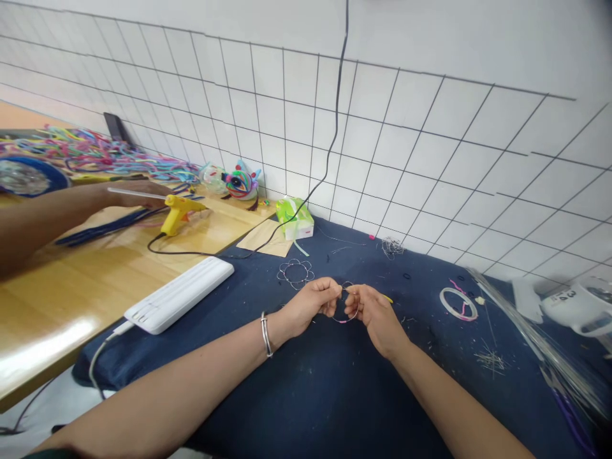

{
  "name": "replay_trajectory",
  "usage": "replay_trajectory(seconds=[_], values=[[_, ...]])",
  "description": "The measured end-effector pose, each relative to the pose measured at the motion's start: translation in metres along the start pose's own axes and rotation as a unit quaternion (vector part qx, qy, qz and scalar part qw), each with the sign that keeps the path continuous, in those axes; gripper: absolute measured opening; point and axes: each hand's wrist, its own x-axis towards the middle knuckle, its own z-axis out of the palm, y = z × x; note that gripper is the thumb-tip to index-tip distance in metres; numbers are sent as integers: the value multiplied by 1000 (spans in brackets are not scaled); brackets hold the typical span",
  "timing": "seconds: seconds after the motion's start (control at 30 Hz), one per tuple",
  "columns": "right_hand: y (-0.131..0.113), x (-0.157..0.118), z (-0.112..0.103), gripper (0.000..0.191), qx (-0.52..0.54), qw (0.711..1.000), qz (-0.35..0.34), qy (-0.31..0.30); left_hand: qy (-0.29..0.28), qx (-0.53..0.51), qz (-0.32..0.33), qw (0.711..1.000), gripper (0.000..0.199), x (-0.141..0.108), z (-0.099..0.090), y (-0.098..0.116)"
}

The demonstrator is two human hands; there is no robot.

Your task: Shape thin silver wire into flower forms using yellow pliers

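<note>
Both of my hands are raised over the dark blue cloth point(310, 382), close together. A thin wire ring point(343, 321) with a small pink piece at its bottom hangs between them. My left hand point(313, 303), a silver bangle on its wrist, pinches the ring's upper left part. From the other side, my right hand point(375, 315) has its fingers closed on the ring's upper right part. Just beyond my left hand lies a flower-shaped wire piece point(295, 273) with looped petals. A yellow-tipped thing point(387, 298) shows partly behind my right hand.
On the left, another person's arm point(57, 213) reaches over the wooden table beside a yellow glue gun point(176, 211). A white power bank point(179, 296), tissue pack point(295, 218), white tape ring point(458, 304), wire scraps point(491, 361), long wires point(535, 344) and a white mug point(576, 309) lie around.
</note>
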Motion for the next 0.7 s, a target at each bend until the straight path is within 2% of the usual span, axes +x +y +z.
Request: replay_trajectory(seconds=[0.1, 0.3, 0.57, 0.7], values=[[1, 0, 1, 35, 13, 1000, 0, 9, 7, -39, -17, 999, 24, 1, 0, -1], [5, 2, 0, 28, -82, 995, -45, 47, 10, -13, -19, 1000, 30, 2, 1, 0], [4, 1, 1, 23, -179, 981, -70, 32, 7, 117, 38, 992, 31, 1, 3, 8], [2, -2, 2, 21, -218, 972, -78, 30, 32, 236, 113, 965, 30, -1, 3, 15]])
